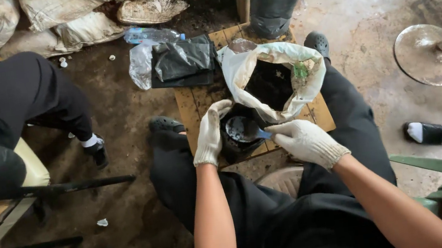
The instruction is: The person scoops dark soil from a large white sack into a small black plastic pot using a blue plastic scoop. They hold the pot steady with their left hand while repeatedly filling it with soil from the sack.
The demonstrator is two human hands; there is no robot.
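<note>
1. Dirt-stained concrete floor is showing under everything, with a low wooden board lying between the person's feet.
2. A white sack is standing open on the board, showing dark soil inside.
3. A small black bag is sitting on the board just in front of the sack, touching it.
4. The gloved left hand is curling its fingers over the bag's left rim, gripping it and holding the mouth open.
5. The gloved right hand is closing around a blue handle, holding a scoop whose bowl is lying inside the bag's mouth.
6. Folded black bags and a plastic bottle are lying beyond the board, near filled sacks.
7. Another person's dark-trousered leg is resting at left, well apart from the hands.
</note>
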